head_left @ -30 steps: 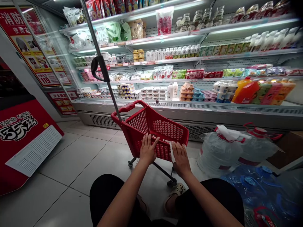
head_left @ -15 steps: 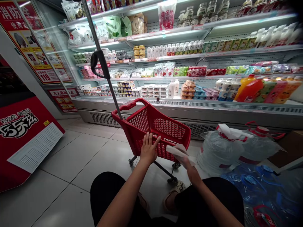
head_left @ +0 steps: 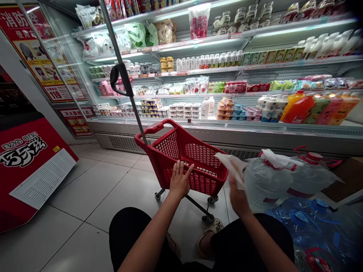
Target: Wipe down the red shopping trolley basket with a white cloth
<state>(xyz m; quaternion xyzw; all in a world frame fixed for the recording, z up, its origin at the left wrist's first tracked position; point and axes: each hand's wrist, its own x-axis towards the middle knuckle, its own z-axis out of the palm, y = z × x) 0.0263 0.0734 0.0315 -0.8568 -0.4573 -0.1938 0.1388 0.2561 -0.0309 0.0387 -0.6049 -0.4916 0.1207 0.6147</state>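
Observation:
A red plastic shopping cart with a grey pole stands on the tiles in front of me. Spread fingers of my left hand rest against the near side wall of its basket, holding nothing. To the right of the cart, my right hand grips a white cloth or tissue, slightly blurred, raised beside the basket's right corner. The inside of the basket shows no goods.
A lit refrigerated shelf of bottles, cups and packets runs behind the cart. Large water jugs and blue-tinted bottles stand at the right. A red freezer is at the left. My knees flank the cart's near side.
My right hand has moved up and to the right with the white cloth, away from the cart's near wall. My left hand stays against the basket.

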